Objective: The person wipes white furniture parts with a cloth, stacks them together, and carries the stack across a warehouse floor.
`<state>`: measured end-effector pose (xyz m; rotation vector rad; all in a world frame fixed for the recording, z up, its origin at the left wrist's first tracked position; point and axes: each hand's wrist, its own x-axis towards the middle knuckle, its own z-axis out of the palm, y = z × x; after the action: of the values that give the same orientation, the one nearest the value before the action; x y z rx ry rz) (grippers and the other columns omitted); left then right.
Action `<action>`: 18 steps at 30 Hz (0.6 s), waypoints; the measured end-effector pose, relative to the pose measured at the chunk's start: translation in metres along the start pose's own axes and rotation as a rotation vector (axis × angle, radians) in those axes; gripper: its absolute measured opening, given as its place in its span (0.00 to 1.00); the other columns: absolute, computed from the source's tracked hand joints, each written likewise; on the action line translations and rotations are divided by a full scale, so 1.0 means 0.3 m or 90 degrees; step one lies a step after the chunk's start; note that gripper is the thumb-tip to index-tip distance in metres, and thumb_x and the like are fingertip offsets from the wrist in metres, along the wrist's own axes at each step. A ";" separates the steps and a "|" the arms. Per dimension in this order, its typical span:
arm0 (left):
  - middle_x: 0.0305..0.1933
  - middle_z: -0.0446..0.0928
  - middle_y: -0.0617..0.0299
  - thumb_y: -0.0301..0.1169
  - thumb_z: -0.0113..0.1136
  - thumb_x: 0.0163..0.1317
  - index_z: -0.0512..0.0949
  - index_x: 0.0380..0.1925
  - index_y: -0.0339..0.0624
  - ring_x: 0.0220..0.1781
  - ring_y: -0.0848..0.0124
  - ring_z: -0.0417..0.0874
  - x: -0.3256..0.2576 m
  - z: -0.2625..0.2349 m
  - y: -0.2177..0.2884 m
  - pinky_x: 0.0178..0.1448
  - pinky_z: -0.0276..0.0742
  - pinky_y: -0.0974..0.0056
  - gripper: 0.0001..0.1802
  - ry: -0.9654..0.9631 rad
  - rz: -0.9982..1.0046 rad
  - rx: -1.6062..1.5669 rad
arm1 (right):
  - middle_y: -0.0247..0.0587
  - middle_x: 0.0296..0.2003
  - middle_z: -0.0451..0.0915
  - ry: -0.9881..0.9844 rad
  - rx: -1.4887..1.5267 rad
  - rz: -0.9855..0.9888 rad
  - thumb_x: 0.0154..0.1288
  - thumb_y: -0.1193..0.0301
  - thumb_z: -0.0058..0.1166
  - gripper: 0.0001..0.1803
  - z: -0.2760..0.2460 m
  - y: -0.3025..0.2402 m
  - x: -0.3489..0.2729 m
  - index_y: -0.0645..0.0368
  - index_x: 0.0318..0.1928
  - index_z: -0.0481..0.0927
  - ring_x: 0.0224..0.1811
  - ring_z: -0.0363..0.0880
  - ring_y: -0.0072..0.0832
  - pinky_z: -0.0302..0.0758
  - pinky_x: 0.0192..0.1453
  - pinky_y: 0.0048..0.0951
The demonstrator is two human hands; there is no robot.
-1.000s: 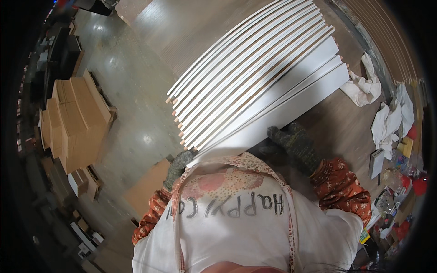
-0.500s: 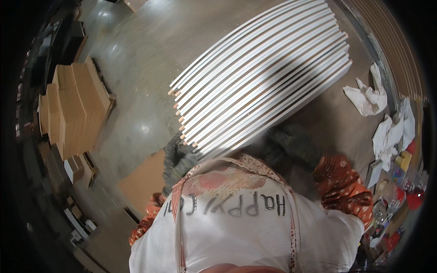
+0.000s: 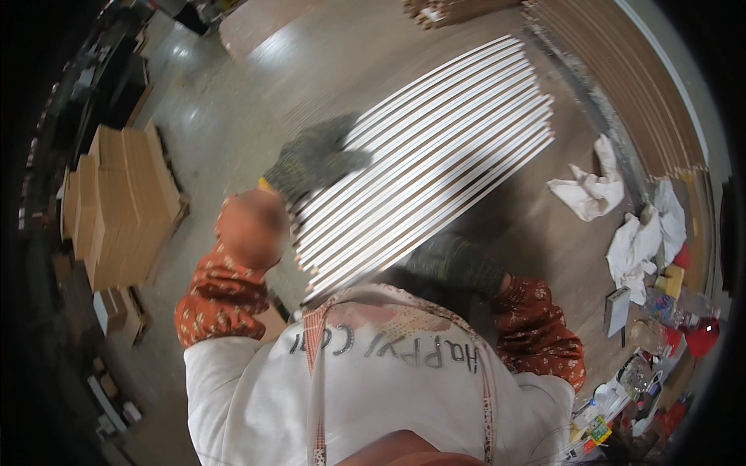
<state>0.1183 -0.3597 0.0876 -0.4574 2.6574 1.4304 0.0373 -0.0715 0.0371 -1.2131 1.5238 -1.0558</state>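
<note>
Handling the white strips

My left hand (image 3: 315,159) lies flat on the strips (image 3: 427,147); right hand (image 3: 458,264) grips their near end.

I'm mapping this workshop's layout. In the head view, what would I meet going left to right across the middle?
Stacked cardboard sheets → gloved left hand → bundle of white strips → crumpled white cloth → second white cloth → red object.

Concrete floor (image 3: 233,116), glossy, glare patches upper left. Stacked cardboard sheets (image 3: 128,202) left. Brown panel stack (image 3: 622,70) curving along right edge. White rags (image 3: 594,190) on brown worktop (image 3: 544,225); small clutter (image 3: 660,342) lower right.
</note>
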 end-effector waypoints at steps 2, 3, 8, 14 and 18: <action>0.56 0.72 0.46 0.46 0.67 0.51 0.65 0.60 0.37 0.59 0.60 0.72 -0.001 -0.019 -0.052 0.65 0.64 0.59 0.40 -0.017 -0.014 -0.026 | 0.45 0.41 0.76 0.002 -0.160 -0.149 0.65 0.62 0.51 0.18 -0.100 -0.020 -0.027 0.64 0.45 0.76 0.40 0.77 0.32 0.77 0.46 0.32; 0.58 0.70 0.46 0.42 0.67 0.52 0.63 0.61 0.36 0.61 0.60 0.70 -0.010 -0.030 -0.035 0.65 0.64 0.58 0.39 -0.054 -0.026 -0.078 | 0.45 0.42 0.76 0.042 -0.228 -0.212 0.65 0.61 0.51 0.18 -0.178 -0.025 -0.050 0.64 0.45 0.75 0.40 0.77 0.32 0.77 0.46 0.32; 0.59 0.70 0.52 0.34 0.66 0.54 0.62 0.62 0.34 0.59 0.67 0.69 -0.089 -0.078 -0.037 0.63 0.65 0.62 0.37 -0.066 -0.069 -0.160 | 0.44 0.44 0.76 0.516 0.410 -0.108 0.68 0.70 0.45 0.14 -0.657 0.037 -0.063 0.67 0.48 0.75 0.49 0.73 0.30 0.71 0.56 0.28; 0.59 0.70 0.51 0.28 0.59 0.55 0.68 0.58 0.35 0.58 0.67 0.71 -0.204 -0.037 -0.077 0.62 0.67 0.63 0.29 0.086 -0.089 -0.315 | 0.47 0.52 0.74 0.653 -0.107 -0.122 0.69 0.68 0.41 0.18 -0.994 0.232 0.229 0.65 0.55 0.72 0.55 0.71 0.31 0.67 0.61 0.30; 0.60 0.69 0.51 0.30 0.59 0.57 0.68 0.58 0.37 0.60 0.66 0.70 -0.289 0.084 -0.186 0.64 0.65 0.62 0.28 0.319 -0.094 -0.484 | 0.47 0.53 0.74 0.581 -0.315 -0.042 0.70 0.67 0.40 0.19 -1.049 0.242 0.306 0.64 0.56 0.71 0.56 0.71 0.32 0.66 0.61 0.30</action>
<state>0.2160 -0.3487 0.0479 -1.1708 2.1816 2.5125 -0.2942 -0.1230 0.0298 -1.1514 2.5743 -1.4306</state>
